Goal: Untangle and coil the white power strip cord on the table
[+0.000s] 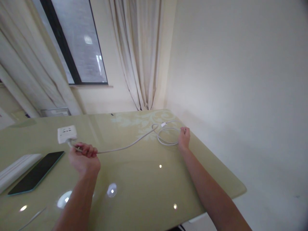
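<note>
A white cable (pixel 130 145) runs across the glossy green table (pixel 144 186) from a white power strip (pixel 67 133) at the left to a loop at the far right. My left hand (pixel 84 157) is closed round the cable just in front of the power strip. My right hand (pixel 184 138) is closed on the loop's right side, near the table's far right corner. The cable's small white plug end (pixel 164 124) lies on the table beyond the loop.
A dark phone or tablet (pixel 36 173) lies face up at the left, next to a white flat object (pixel 16 170) at the table's left edge. Curtains (pixel 139 54) and a window (pixel 77 41) stand behind the table. A bare wall is on the right.
</note>
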Demonstrator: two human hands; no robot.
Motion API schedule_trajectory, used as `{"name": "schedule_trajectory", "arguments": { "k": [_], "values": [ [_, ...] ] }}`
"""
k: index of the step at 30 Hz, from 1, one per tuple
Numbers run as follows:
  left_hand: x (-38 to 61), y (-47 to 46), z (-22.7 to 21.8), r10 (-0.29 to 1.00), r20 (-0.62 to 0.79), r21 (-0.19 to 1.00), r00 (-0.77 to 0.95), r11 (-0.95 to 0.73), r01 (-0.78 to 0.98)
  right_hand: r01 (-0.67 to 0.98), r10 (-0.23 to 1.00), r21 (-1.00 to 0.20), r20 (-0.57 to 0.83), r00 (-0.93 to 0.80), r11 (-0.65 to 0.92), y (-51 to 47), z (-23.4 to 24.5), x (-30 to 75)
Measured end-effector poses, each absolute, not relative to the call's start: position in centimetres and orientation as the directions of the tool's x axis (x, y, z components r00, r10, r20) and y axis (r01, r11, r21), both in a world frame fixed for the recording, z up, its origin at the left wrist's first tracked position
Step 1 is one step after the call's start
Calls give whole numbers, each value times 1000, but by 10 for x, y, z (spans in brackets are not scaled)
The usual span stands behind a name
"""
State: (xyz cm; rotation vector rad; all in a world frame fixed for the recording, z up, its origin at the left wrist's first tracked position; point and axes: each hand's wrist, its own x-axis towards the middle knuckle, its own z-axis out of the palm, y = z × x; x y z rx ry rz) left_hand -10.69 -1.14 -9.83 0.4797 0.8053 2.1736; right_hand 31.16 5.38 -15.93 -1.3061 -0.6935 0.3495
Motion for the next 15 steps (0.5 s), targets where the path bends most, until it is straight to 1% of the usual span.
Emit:
{"name": "schedule_trajectory", "arguments": {
  "k": [2, 4, 8, 10, 12, 13, 15],
  "values": [
    [-108, -11, -97, 748, 87, 676, -658, -530, -512, 134, 558, -949, 279, 782, 286, 54, -155, 313],
    [-106, -12, -94, 732, 111, 672, -672, -554, -491, 95, 546, -937, 276, 791, 336, 55, -148, 313],
    [-100, -22, -82, 716, 235, 652, -657, -617, -440, -12, 541, -890, 266, 798, 456, 50, -120, 317],
    [-99, -27, -72, 746, 278, 640, -605, -614, -462, -72, 513, -809, 299, 805, 584, 43, -97, 324],
    [-101, -31, -58, 773, 289, 623, -565, -600, -502, -123, 475, -678, 363, 802, 725, 34, -66, 335],
    [-102, -31, -50, 774, 289, 611, -563, -602, -514, -135, 457, -614, 404, 792, 777, 30, -49, 342],
    [-104, -30, -29, 747, 281, 593, -602, -629, -504, -124, 420, -525, 493, 762, 842, 22, -12, 355]
  ]
}}
